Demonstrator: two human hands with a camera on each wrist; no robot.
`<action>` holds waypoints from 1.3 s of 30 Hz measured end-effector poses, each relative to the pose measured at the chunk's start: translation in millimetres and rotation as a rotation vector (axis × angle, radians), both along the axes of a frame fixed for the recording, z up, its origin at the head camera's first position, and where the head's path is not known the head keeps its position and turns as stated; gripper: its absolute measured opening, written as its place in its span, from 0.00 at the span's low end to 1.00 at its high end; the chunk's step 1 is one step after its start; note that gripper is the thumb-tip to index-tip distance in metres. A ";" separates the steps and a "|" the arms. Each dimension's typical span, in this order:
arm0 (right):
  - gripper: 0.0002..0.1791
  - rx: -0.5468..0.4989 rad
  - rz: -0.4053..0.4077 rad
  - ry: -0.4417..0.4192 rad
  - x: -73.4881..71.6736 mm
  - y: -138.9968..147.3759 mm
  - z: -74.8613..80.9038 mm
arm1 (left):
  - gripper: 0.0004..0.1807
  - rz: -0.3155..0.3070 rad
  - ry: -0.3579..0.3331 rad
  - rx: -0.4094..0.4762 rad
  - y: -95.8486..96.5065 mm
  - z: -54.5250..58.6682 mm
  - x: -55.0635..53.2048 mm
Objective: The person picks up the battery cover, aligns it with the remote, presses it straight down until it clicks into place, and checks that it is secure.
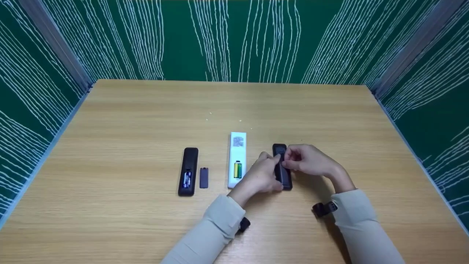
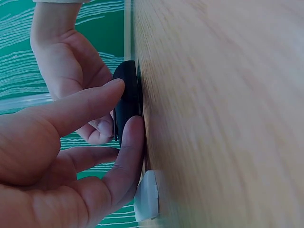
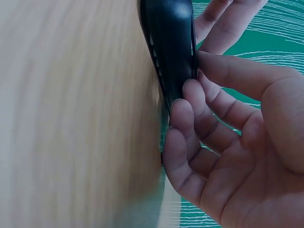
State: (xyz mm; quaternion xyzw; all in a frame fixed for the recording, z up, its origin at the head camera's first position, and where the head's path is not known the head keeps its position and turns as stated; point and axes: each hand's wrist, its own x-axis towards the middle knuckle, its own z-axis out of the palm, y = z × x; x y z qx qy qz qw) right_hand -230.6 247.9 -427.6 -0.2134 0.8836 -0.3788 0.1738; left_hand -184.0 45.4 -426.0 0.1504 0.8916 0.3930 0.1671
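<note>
A black remote control (image 1: 287, 179) lies at the right of the row on the table. My left hand (image 1: 261, 174) grips it from the left, with the thumb on one side and fingers against the other in the left wrist view. My right hand (image 1: 307, 159) is at the remote's right side, thumb and index finger pinching a thin dark battery cover (image 2: 115, 127) along its upper face. In the right wrist view the thumb and fingertips meet at the edge of the remote (image 3: 168, 47). My fingers partly hide the cover and the battery compartment.
A white remote (image 1: 238, 152) with green and yellow batteries (image 1: 237, 170) in its open compartment stands left of my hands. Farther left lie another black remote (image 1: 189, 159) with batteries showing and a loose battery cover (image 1: 204, 178). Small pale crumbs (image 1: 210, 113) dot the table.
</note>
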 end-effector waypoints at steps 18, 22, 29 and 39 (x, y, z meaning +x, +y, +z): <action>0.14 0.060 -0.130 -0.091 5.3 0.0 6.7 | 0.56 0.009 -0.007 -0.019 1.7 1.2 0.2; 0.15 0.088 -0.143 -0.103 6.4 -0.4 8.3 | 0.56 0.008 -0.002 -0.033 1.5 2.1 0.1; 0.17 0.139 -0.156 -0.114 6.9 -0.2 8.8 | 0.56 0.005 -0.003 -0.032 0.8 2.3 0.6; 0.20 0.179 -0.168 -0.163 6.9 -0.6 9.7 | 0.56 0.008 -0.001 -0.034 0.9 2.2 0.8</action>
